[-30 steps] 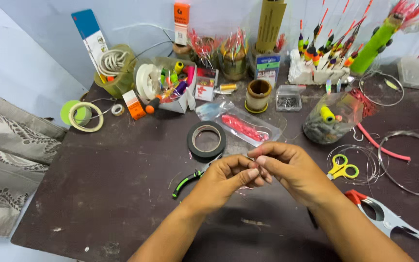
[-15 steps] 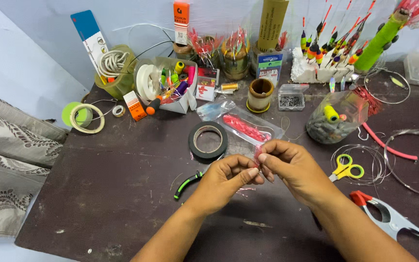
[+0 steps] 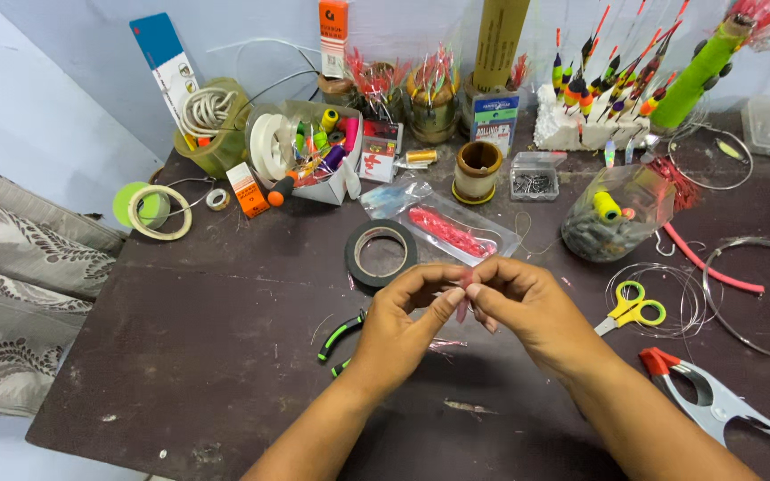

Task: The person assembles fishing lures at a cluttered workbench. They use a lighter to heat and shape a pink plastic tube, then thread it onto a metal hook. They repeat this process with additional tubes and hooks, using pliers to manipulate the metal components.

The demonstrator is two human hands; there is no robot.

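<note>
Centre frame: your left hand (image 3: 400, 313) and right hand (image 3: 528, 303) both pinch the small pink lure piece (image 3: 465, 294) between fingertips; its long axis hangs vertical, equidistant from both.

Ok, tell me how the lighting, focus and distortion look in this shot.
Head view: even, soft light, with only faint shadows under the left hand and right hand; the small pink piece pinched between them is slightly blurred; a mild sheen shows on the clear plastic bag; the wide lens bows the dark table edges and stretches the corners.
</note>
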